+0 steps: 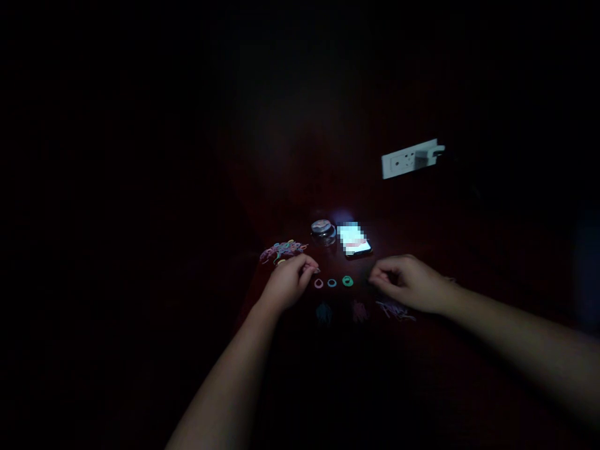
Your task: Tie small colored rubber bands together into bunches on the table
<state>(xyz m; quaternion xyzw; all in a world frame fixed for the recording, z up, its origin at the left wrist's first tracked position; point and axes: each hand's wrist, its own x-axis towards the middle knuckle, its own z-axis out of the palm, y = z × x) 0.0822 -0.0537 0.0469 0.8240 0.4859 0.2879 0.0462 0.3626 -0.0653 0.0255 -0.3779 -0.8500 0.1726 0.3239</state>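
Observation:
My left hand [295, 278] is closed in a pinch beside a row of small rings. Something small and pale shows at its fingertips, too small to name. A pink elastic band [319, 284], a blue elastic band [332, 283] and a green elastic band [347, 281] lie between my hands. Behind my left hand is a mixed heap of coloured elastic bands [284, 250]. To the right of the row, my right hand [405, 281] has its fingers curled together, and whatever they may hold is hidden. Just below it lies a purplish bunch of bands [395, 310].
Beyond the row stand a round lidded jar [322, 230] and a phone [355, 239] with its screen lit. Dim teal strands [323, 313] and dim pink strands [360, 310] lie nearer me. A white wall socket [407, 160] holds a plug. Darkness hides most surroundings.

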